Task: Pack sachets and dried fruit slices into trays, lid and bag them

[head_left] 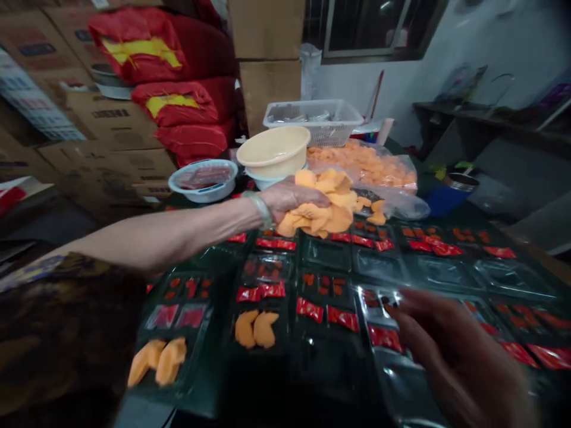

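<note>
Left hand (297, 199) around orange pieces (319, 220)

No legible text, dark print on cardboard cartons (104, 113) too blurred, yellow print on red sacks (141, 50) unreadable

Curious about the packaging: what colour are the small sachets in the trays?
The sachets are red; the head view shows them best.

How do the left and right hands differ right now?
The left hand grips a bunch of orange pieces, while the right hand shows nothing held, its fingers spread. The left hand is sharp at the far trays; the right hand is blurred near the red sachets. The left wrist wears a pale bangle; the right shows none. Both are bare, above the black plastic trays.
</note>
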Available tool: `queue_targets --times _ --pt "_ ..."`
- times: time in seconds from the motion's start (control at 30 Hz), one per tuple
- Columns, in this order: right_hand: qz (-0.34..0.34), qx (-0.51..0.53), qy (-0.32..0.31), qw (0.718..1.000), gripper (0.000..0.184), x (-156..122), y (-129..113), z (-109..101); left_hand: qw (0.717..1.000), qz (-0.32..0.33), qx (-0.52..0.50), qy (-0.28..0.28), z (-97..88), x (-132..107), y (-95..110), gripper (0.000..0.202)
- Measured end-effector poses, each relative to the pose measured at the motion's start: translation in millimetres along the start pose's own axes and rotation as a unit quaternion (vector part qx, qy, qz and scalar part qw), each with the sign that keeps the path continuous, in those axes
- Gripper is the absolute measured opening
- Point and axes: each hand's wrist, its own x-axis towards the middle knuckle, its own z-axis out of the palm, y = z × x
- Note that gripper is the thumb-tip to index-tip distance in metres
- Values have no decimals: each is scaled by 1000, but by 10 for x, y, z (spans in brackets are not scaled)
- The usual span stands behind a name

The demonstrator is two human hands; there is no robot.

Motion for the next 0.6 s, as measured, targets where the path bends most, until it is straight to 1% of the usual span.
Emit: queue_targets --times 0.07,0.13,0.2,0.27,0.37,0.43,0.47,0.53,0.57,0.6 --pt "-22 88 -48 995 35 2 -296 250 992 -27 -125 8 12 -529 -93 19" --pt "-29 158 -77 984 40 -83 -551 495 975 -33 -217 23 51 -1003 -248 14" --pt "-25 205 -87 975 39 -244 -748 695 958 -27 -283 42 96 -1404 -459 11" --pt "-20 228 -93 969 30 -433 -889 836 943 -11 -326 71 124 -1730 -699 10" --pt "-11 254 -131 958 20 -663 -1022 946 920 -16 -374 116 95 -2101 -1026 14" --pt "15 299 -154 942 18 -733 -1079 950 901 -31 -407 147 14 -2293 -1176 16" --pt "33 331 -153 930 18 -738 -1096 934 890 -30 -423 167 -43 -2378 -1227 17" --pt "61 385 -130 912 18 -704 -1098 886 867 -12 -449 213 -179 -2533 -1289 19" --pt "67 392 -122 909 17 -674 -1075 866 858 -3 -458 232 -251 -2603 -1304 20" --pt "70 382 -124 913 17 -643 -1033 857 852 5 -463 245 -319 -2666 -1312 22"
